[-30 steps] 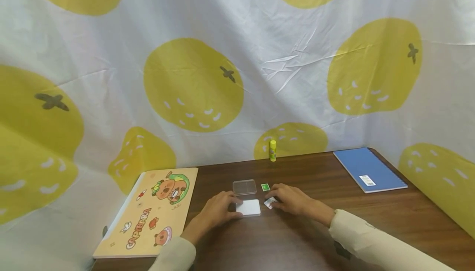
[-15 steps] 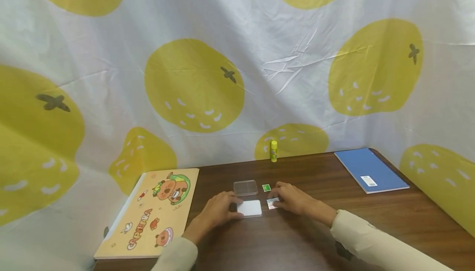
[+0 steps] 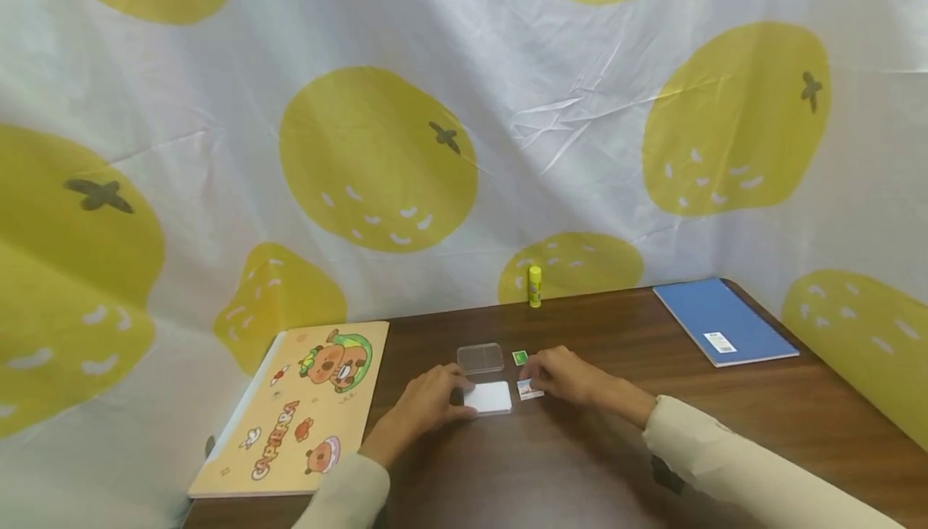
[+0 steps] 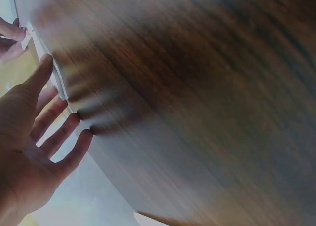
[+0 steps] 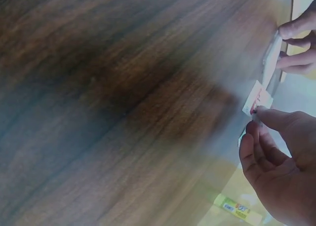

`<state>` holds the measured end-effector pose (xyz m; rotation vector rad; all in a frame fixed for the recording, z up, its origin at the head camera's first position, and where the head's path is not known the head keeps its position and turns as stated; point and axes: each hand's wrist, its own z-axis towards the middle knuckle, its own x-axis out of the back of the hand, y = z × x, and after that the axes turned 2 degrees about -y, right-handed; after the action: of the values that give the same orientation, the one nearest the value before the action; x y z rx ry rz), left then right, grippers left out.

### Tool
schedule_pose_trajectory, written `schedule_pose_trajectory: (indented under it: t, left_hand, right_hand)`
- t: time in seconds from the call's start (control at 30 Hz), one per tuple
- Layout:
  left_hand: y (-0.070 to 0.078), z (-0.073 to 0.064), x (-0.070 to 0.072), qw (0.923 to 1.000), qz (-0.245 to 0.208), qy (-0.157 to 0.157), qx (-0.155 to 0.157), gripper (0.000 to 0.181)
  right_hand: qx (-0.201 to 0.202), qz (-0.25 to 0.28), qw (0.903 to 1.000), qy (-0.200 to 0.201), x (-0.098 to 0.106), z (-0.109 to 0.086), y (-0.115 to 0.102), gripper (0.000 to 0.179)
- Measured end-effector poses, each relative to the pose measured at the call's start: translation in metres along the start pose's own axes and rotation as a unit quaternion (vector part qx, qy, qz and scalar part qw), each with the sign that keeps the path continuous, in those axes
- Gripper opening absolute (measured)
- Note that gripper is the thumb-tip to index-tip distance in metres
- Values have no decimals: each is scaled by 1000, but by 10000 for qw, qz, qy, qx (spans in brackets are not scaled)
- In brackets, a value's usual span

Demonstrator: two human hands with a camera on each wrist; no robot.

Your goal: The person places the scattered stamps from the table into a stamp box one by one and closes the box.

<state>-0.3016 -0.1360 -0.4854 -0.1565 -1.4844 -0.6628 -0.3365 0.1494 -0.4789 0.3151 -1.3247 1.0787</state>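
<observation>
My left hand (image 3: 431,398) holds a shallow clear box (image 3: 500,412) by its left side, thumb at the near edge and fingers behind. A white stack (image 3: 490,396), seemingly of cards, fills it. Just right of the box, my right hand (image 3: 569,376) pinches a small printed card (image 5: 255,94) between thumb and fingertips. In the right wrist view this card is tilted, with red print showing and its lower corner hidden by the thumb. A clear lid (image 3: 480,358) lies behind the box. Beside the lid is a small green card (image 3: 520,358) with a pale border.
At the left lies a large capybara-print pad (image 3: 290,408). A blue spiral notebook (image 3: 725,324) rests at the back right. One yellow glue stick (image 3: 535,287) stands at the table's back edge, before a lemon-print curtain (image 3: 580,134).
The right hand has turned the small card between its fingers, and the card's printed face shows differently. The left hand stays at the box. The head view has tilted slightly.
</observation>
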Motion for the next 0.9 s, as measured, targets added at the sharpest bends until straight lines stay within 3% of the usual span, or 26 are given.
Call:
schedule_pose_trajectory:
  t: [0.5, 0.9]
  left_hand:
    - [-3, 4, 5, 9994, -180, -137, 270, 46]
    - [-3, 6, 1, 9998, -86, -131, 93, 45]
  right_hand:
    - [57, 656, 9978, -42, 2, 21, -16, 11]
    - [96, 737, 9972, -50, -13, 28, -28, 11]
